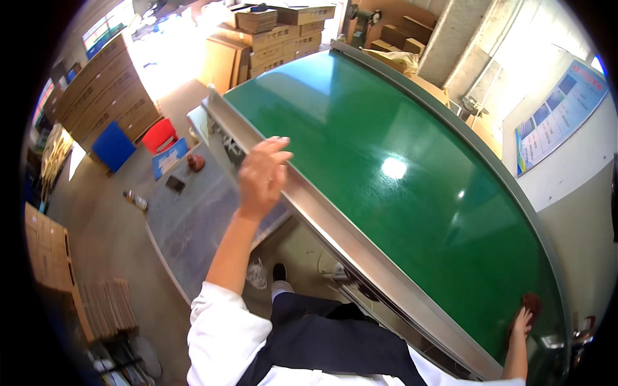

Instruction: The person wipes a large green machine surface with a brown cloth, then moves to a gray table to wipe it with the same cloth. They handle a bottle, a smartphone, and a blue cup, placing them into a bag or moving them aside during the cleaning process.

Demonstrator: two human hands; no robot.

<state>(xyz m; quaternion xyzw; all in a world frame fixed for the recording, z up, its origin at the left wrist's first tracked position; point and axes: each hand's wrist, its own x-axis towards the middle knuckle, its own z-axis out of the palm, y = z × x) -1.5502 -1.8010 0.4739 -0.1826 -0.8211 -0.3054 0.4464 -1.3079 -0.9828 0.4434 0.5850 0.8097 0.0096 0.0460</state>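
A wide green conveyor belt (pixel 412 212) runs diagonally before me between metal side rails. My left hand (pixel 262 177) hovers at the near metal rail (pixel 347 231), its fingers stretched out and holding nothing; whether it touches the rail I cannot tell. Far to the right, at the belt's lower end, my right hand (pixel 523 321) grips a dark reddish-brown rag (pixel 532 302) against the green surface. Part of the rag is hidden by the fingers.
A grey table (pixel 193 225) stands left of the belt, bearing a small brown pot (pixel 196 162) and a dark phone-like slab (pixel 174 184). Cardboard boxes (pixel 277 42) are stacked beyond the far end. A red chair (pixel 159 135) stands at left. A printed board (pixel 560 116) hangs at right.
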